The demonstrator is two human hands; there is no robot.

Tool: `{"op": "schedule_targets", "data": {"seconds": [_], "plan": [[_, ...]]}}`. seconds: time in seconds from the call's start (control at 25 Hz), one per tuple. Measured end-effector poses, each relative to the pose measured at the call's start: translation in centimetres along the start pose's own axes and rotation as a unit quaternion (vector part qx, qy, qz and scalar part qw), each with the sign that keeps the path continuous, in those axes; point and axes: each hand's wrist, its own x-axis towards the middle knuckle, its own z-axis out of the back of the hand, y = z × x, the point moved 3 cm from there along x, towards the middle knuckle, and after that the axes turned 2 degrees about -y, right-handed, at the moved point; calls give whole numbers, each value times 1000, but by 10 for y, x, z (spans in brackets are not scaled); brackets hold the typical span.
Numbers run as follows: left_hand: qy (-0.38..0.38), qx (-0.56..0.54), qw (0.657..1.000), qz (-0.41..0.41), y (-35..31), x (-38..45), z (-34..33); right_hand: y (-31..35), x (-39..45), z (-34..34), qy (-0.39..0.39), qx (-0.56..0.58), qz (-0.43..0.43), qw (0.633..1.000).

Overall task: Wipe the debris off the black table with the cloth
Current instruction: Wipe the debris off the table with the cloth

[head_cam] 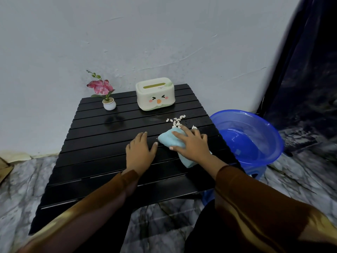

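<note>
We lay our left hand [140, 150] flat, palm down, fingers together. Our right hand [191, 144] presses down beside it, fingers spread, both arms reaching forward in brown sleeves [255, 203].

No readable text; tiny illegible mark on the tissue box [155, 94] lid.

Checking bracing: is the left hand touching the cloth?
Apart. The head view shows a strip of black table between the left hand and the cloth.
</note>
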Motion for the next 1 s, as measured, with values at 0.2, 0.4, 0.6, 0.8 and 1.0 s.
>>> {"op": "schedule_targets", "data": {"seconds": [0.2, 0.4, 0.6, 0.8, 1.0], "plan": [[44, -41, 996, 64, -61, 2, -15, -40, -29, 28, -78, 86, -49, 992], [89, -65, 985, 133, -116, 2, -40, -92, -55, 25, -63, 68, -103, 990], [80, -100, 971, 201, -142, -4, -68, -129, -65, 2, -12, 77, -172, 982], [44, -104, 965, 236, -140, 0, -72, -126, -64, -12, -27, 118, -155, 980], [9, -195, 939, 285, -132, 4, -57, -125, -66, -15, -24, 171, -158, 972]]}}
